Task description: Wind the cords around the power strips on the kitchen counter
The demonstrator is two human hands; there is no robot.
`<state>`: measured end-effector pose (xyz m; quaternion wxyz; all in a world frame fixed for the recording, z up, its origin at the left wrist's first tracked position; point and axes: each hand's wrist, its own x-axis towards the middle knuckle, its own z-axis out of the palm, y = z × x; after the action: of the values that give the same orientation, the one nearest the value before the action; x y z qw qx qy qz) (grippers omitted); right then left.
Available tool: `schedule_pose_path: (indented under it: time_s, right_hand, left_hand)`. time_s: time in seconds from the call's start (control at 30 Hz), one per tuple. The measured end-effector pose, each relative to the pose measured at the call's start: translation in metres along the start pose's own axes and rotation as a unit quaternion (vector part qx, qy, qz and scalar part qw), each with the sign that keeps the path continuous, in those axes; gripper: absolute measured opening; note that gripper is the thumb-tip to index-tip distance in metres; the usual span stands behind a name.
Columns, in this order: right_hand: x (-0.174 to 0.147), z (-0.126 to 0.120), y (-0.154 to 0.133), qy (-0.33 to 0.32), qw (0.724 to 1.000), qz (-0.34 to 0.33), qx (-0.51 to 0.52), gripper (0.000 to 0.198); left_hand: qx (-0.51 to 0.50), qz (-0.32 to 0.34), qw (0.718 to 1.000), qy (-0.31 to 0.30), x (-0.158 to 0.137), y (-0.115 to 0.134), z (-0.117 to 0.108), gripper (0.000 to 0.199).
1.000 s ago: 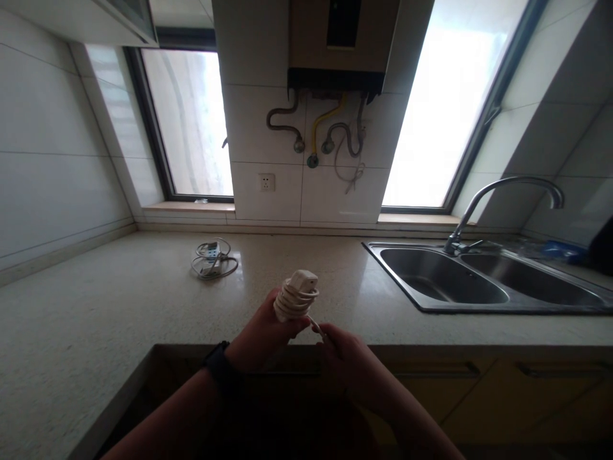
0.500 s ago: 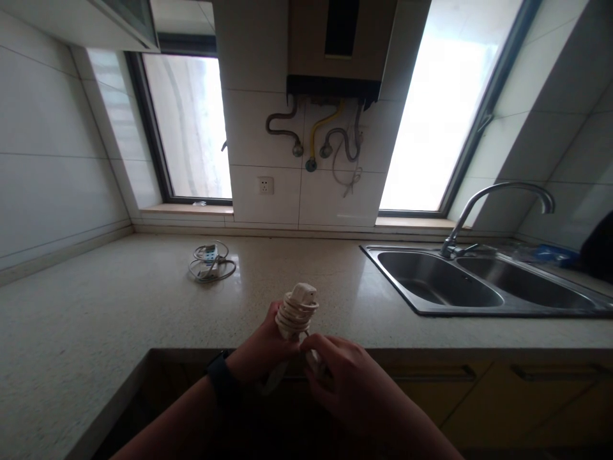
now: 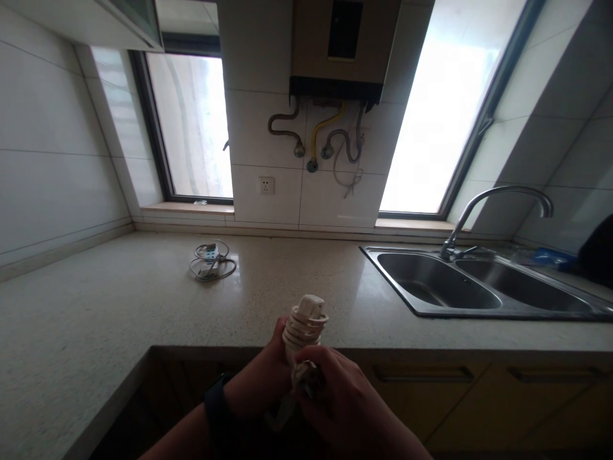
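My left hand (image 3: pixel 268 370), with a dark band at the wrist, is closed round a white power strip (image 3: pixel 311 306). Its white cord (image 3: pixel 304 331) is wound in several turns about the strip, just below the upper end. Close against it, my right hand (image 3: pixel 340 390) grips the cord's plug (image 3: pixel 309 377), whose face points toward me; the prongs are dim and blurred. Both hands are in front of the counter's front edge. The strip's lower part is mostly hidden by my hands and the shadow.
Another coiled cord with a socket block (image 3: pixel 209 262) lies on the pale counter (image 3: pixel 119 300), back left. A double steel sink (image 3: pixel 412 306) with a tap (image 3: pixel 502 190) is at right. A wall socket (image 3: pixel 267 185) sits below a water heater (image 3: pixel 311 57). Drawer handles (image 3: pixel 421 375) line the front.
The power strip and both hands have shifted slightly down and right in view. My right hand has come over the strip's front, and the plug's face has turned toward me.
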<state>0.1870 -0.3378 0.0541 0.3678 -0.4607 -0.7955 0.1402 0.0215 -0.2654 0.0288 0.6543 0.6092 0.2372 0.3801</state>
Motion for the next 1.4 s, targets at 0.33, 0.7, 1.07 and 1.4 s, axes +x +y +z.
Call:
schedule_pose_path:
  time_s: [0.33,0.7,1.07,1.4]
  right_hand:
    - [0.001,0.0,0.005,0.067,0.993,-0.095,0.005,0.032]
    - [-0.015,0.013,0.023,0.119,0.95,0.07,0.282,0.032]
    - [-0.021,0.014,0.049,0.209,0.865,0.14,0.433,0.035]
    - [-0.024,0.009,0.049,0.234,0.848,0.141,0.454,0.036]
  left_hand:
    - [-0.148,-0.072,0.983,0.085,-0.012,-0.016,0.012,0.064]
    - [-0.127,-0.046,0.986,0.102,-0.023,-0.016,0.006,0.055]
    - [-0.203,-0.092,0.972,0.079,-0.029,-0.008,0.006,0.046]
    - [-0.263,-0.092,0.96,-0.022,-0.037,-0.013,-0.002,0.031]
